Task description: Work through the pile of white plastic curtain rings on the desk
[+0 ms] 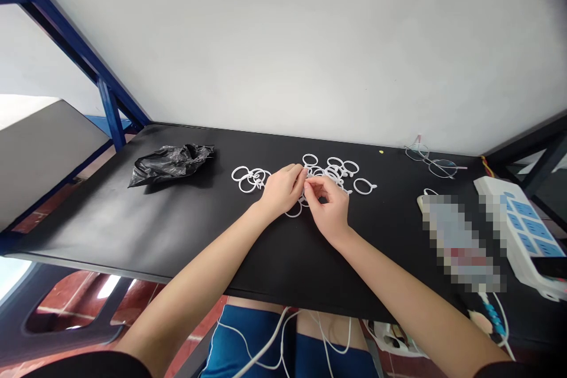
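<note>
Several white plastic rings lie on the black table [133, 230]. One small cluster of rings [250, 178] sits to the left of my hands, and a larger pile of rings [339, 170] lies behind and to the right of them. My left hand [283, 188] and my right hand [328, 204] meet at the middle of the table, fingers pinched together on a white ring [294, 211] that pokes out under them. Both hands are closed on it.
A crumpled black plastic bag [170, 162] lies at the back left. Eyeglasses [432, 162] rest at the back right. A white and blue power strip [520, 230] and a blurred-out object [460, 242] sit at the right. White cables hang below the table's front edge.
</note>
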Tool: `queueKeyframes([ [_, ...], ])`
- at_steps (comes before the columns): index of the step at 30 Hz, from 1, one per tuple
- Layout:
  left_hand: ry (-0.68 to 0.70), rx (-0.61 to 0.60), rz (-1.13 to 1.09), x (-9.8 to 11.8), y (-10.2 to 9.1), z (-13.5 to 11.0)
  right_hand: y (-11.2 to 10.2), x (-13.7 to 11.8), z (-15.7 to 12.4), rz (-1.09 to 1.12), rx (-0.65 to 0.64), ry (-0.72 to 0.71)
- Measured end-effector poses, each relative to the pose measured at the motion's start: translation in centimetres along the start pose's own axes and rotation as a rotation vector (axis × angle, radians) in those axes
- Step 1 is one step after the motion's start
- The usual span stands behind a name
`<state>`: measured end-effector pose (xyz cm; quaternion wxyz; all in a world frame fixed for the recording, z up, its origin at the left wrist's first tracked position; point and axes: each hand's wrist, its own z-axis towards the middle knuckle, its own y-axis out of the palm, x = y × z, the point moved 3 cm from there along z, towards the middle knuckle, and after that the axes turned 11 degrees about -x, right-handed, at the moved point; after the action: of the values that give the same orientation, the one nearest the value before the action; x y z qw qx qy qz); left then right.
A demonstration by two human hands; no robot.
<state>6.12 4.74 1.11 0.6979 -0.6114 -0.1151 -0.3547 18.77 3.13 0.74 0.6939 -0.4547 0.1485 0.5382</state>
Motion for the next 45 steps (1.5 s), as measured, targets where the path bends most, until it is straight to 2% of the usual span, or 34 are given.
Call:
queueKeyframes([
  [8,-0.019,0.107,0.092,-1.2,-0.9,0.3,0.0,0.0,-0.2,0.018,-0.006,0.017],
  [12,-0.087,0.244,0.229,-2.1,-1.8,0.3,-0.1,-0.1,-0.1,0.031,-0.008,0.013],
  [14,-0.150,0.265,0.297,-2.6,-1.9,0.3,-0.1,-0.2,-0.1,0.032,-0.008,0.008],
  [20,-0.295,0.128,0.423,-4.0,-1.2,0.2,0.0,-0.1,-0.1,0.027,-0.003,0.001],
  [31,-0.294,0.079,0.413,-4.7,-1.4,0.5,-0.1,-0.2,-0.1,0.021,-0.010,-0.006],
  [38,-0.275,0.046,0.294,-4.9,-1.8,0.7,0.0,-0.1,-0.2,0.023,-0.013,-0.004],
  [45,-0.250,0.105,0.242,-4.4,-2.2,0.8,0.0,0.0,-0.2,0.032,-0.012,-0.003],
])
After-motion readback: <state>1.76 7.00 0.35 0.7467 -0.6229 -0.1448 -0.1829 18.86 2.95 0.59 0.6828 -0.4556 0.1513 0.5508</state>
